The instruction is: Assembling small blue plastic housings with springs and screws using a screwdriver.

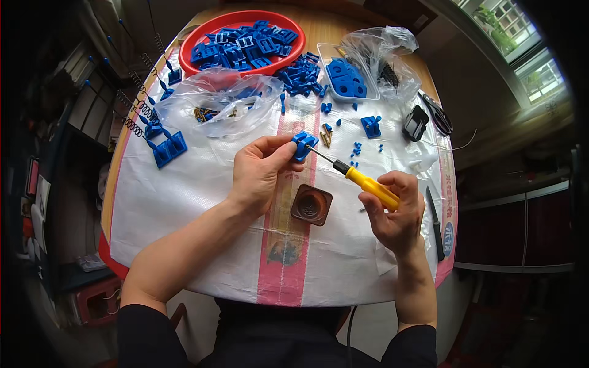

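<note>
My left hand [253, 175] pinches a small blue plastic part [305, 144] between thumb and fingers above the middle of the table. A screwdriver [373, 187] with a yellow handle is gripped in my right hand [397, 221]. Its thin shaft slants up and left, and the tip meets the blue part; the exact contact is too small to make out. Just below lies a square brown dish [311, 205] with a round hollow. Beyond my hands are a few brass-coloured screws [326, 136], scattered tiny blue pieces [356, 150] and another blue plastic part [371, 127].
A red basin [185, 58] heaped with blue parts stands at the back, beside a pile of blue pieces [302, 75] and a clear tub [375, 93]. Plastic bags [184, 101] lie around. Coiled wires [133, 126] rise at left; a knife [435, 221] rests at right.
</note>
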`<action>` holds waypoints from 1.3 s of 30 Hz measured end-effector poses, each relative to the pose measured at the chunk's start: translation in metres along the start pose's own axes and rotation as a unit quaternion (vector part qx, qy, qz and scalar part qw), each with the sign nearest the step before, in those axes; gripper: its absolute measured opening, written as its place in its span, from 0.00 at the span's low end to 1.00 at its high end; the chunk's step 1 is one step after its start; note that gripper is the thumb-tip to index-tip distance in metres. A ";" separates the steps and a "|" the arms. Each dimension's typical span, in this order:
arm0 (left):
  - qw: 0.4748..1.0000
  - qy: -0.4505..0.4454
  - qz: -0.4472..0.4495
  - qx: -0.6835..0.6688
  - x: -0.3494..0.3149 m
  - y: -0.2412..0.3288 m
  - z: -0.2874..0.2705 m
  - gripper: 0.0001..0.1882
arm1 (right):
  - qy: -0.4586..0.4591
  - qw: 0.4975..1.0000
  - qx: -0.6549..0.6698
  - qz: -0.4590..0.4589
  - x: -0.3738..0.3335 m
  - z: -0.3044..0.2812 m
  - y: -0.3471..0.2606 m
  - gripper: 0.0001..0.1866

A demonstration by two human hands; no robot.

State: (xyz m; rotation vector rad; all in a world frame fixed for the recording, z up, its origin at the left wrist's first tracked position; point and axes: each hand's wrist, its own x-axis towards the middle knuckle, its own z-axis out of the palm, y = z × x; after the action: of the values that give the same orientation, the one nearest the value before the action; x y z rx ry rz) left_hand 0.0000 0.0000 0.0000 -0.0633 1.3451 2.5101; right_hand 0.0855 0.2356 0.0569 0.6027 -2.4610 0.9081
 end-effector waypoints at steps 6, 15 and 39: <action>0.999 0.021 -0.001 -0.029 0.003 0.002 0.001 0.11 | 0.050 0.999 -0.005 0.021 0.006 0.005 -0.006 0.15; 0.999 0.015 0.025 -0.015 0.001 0.000 0.001 0.10 | 0.061 0.996 0.016 0.060 0.005 0.007 -0.011 0.16; 0.998 0.035 0.040 -0.013 -0.001 -0.003 0.004 0.09 | 0.092 0.977 0.151 0.117 0.007 0.020 0.001 0.13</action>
State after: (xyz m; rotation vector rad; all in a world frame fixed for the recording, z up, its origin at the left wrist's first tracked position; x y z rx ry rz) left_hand 0.0024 0.0046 -0.0005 -0.1065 1.3680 2.6157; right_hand 0.0744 0.2213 0.0466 0.3109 -2.2760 1.3815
